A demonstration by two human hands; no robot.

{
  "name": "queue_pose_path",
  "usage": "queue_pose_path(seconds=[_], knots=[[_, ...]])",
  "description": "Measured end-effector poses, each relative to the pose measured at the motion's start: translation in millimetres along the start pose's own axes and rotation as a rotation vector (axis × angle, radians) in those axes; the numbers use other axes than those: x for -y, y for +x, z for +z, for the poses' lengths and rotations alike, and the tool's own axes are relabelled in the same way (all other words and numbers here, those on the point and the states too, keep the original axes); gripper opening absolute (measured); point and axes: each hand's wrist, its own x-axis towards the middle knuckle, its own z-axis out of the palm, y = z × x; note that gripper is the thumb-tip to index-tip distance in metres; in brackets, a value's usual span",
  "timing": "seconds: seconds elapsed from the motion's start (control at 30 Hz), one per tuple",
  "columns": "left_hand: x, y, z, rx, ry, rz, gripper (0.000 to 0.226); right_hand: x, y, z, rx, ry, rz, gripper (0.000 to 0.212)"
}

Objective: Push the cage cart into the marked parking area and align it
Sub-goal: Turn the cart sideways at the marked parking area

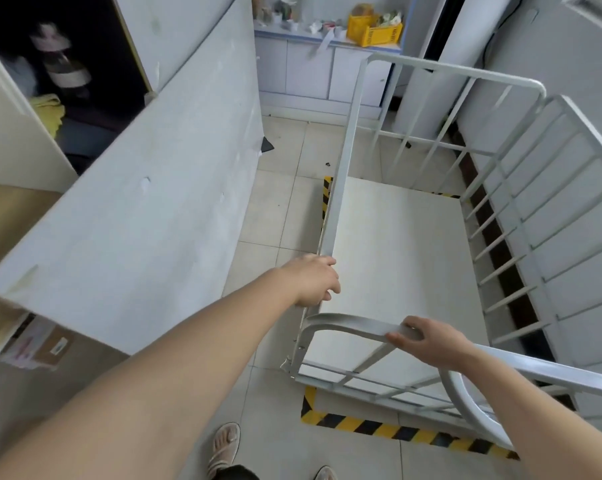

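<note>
The white metal cage cart stands in front of me with a flat pale deck and barred side walls. It sits inside a floor area edged with yellow-and-black striped tape; tape shows at the near edge, the left edge and the far right corner. My left hand grips the near end of the cart's left top rail. My right hand is closed around the curved near rail of the cart.
A long white wall panel runs close along the left, leaving a narrow tiled aisle. A white cabinet with a yellow crate stands at the far end. The right wall is close behind the cart's bars. My sandalled feet are at the bottom.
</note>
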Motion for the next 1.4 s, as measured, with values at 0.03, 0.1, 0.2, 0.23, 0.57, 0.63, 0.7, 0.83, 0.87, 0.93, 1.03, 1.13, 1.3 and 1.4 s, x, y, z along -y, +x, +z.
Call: queue_pose_path(seconds=[0.03, 0.1, 0.2, 0.23, 0.57, 0.63, 0.7, 0.83, 0.87, 0.93, 1.03, 1.13, 1.3, 1.4], knots=[[3.5, 1.8, -1.3, 0.002, 0.01, 0.036, 0.032, -0.9, 0.4, -1.2, 0.009, 0.012, 0.015, 0.078], [9.7, 5.6, -5.1, -0.001, 0.049, 0.122, 0.032, -1.1, -0.2, -4.0, 0.031, 0.052, 0.056, 0.087], [14.3, 11.2, -8.0, 0.012, 0.089, 0.239, 0.03, 2.8, -4.6, -7.5, 0.043, 0.087, 0.137, 0.077], [15.4, 14.0, -7.6, 0.014, 0.111, 0.274, 0.03, 3.1, -6.0, -7.9, 0.042, 0.095, 0.161, 0.075], [18.8, 39.9, -6.8, -0.018, 0.224, 0.384, 0.033, -11.4, -14.3, -9.9, 0.079, 0.187, 0.25, 0.078], [16.3, 43.2, -8.0, 0.008, 0.206, 0.331, 0.04, -11.1, -15.8, -11.5, 0.105, 0.192, 0.253, 0.068], [13.9, 46.9, -10.8, 0.038, 0.17, 0.295, 0.038, -10.6, -16.5, -10.5, 0.107, 0.186, 0.246, 0.059], [11.1, 50.3, -15.0, 0.078, 0.129, 0.283, 0.03, -9.9, -17.7, -7.8, 0.071, 0.154, 0.228, 0.052], [10.3, 49.9, -15.9, 0.09, 0.136, 0.279, 0.03, -9.7, -18.2, -7.5, 0.063, 0.147, 0.227, 0.052], [9.1, 49.3, -16.8, 0.119, 0.157, 0.265, 0.03, -9.2, -19.1, -5.8, 0.048, 0.133, 0.222, 0.052], [7.9, 49.0, -16.7, 0.141, 0.177, 0.265, 0.029, -7.6, -20.1, -4.3, 0.042, 0.104, 0.209, 0.052], [6.7, 49.8, -17.6, 0.154, 0.205, 0.273, 0.029, -8.9, -20.4, -3.0, 0.044, 0.087, 0.209, 0.056], [0.3, 50.9, -17.3, 0.213, 0.231, 0.285, 0.031, -14.7, -23.5, -1.2, 0.057, 0.106, 0.215, 0.069], [-3.8, 51.2, -15.2, 0.225, 0.208, 0.295, 0.031, -18.5, -25.3, -0.7, 0.06, 0.106, 0.221, 0.071]])
